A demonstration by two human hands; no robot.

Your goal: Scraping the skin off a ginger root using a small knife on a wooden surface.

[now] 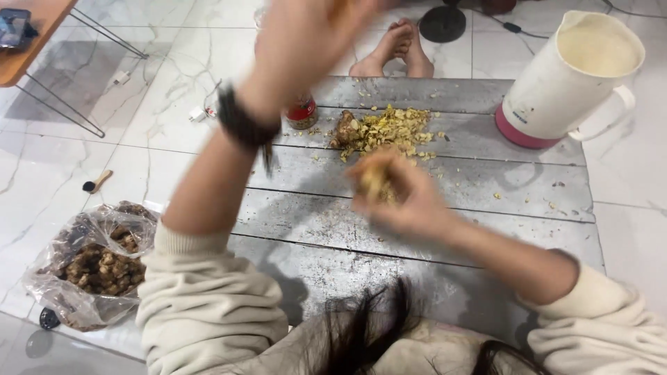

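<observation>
My right hand (397,189) is blurred over the grey wooden board (486,180), fingers curled round a yellowish piece of ginger root (375,182). My left hand (306,38) is raised high near the top edge, blurred, and seems closed on something I cannot make out. A black band (240,125) circles that wrist. Beyond my right hand lies a pile of chopped yellow ginger bits (389,128) with a whole knobbly piece (344,128) at its left side.
A white and pink jug (556,90) stands at the board's far right. A small red-labelled jar (302,112) sits behind my left arm. A clear plastic bag of ginger roots (97,267) lies on the marble floor at left. Another person's bare feet (396,48) rest beyond the board.
</observation>
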